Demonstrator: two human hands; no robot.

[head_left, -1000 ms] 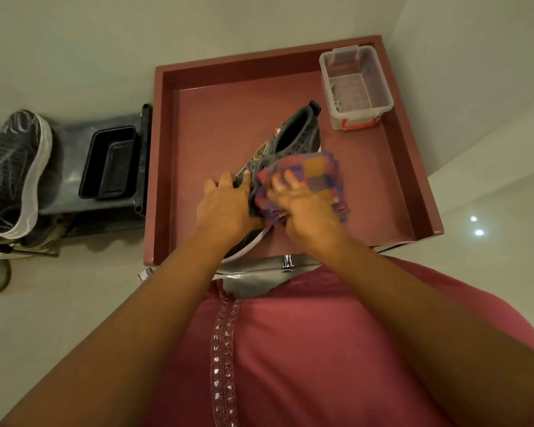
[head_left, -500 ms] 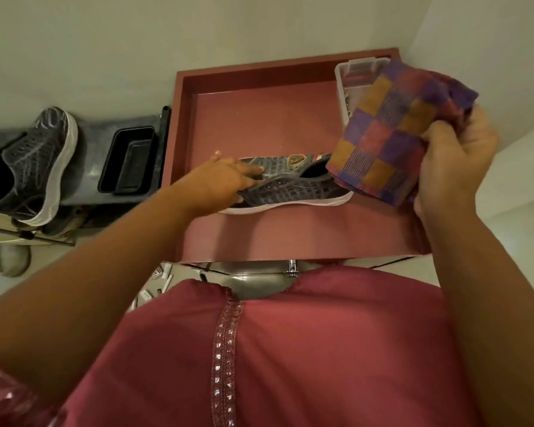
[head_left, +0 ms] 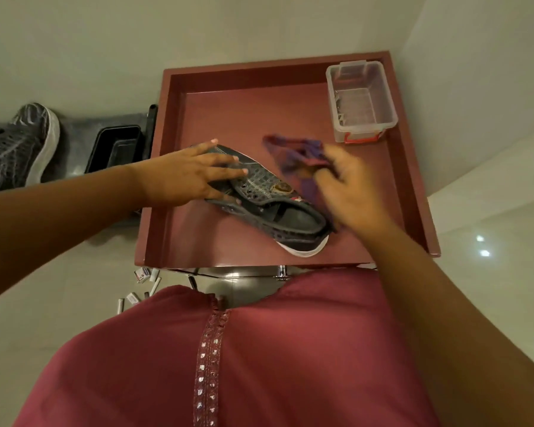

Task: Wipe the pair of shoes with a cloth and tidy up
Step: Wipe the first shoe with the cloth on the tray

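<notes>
Fingers of left hand [head_left: 182,177] press shoe [head_left: 269,204]; right hand [head_left: 349,192] grips cloth [head_left: 293,152].

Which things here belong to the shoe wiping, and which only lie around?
For the job:
- dark shoe in the red tray, under the left hand
- checked cloth, gripped by the right hand
- second shoe, left of the tray

Lying about:
- clear plastic box
- black container
- small items on the floor

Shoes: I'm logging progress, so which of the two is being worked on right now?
The shoe inside the red tray, steadied by the left hand, with the right hand holding the cloth beside it. The other shoe sits untouched at far left.
</notes>
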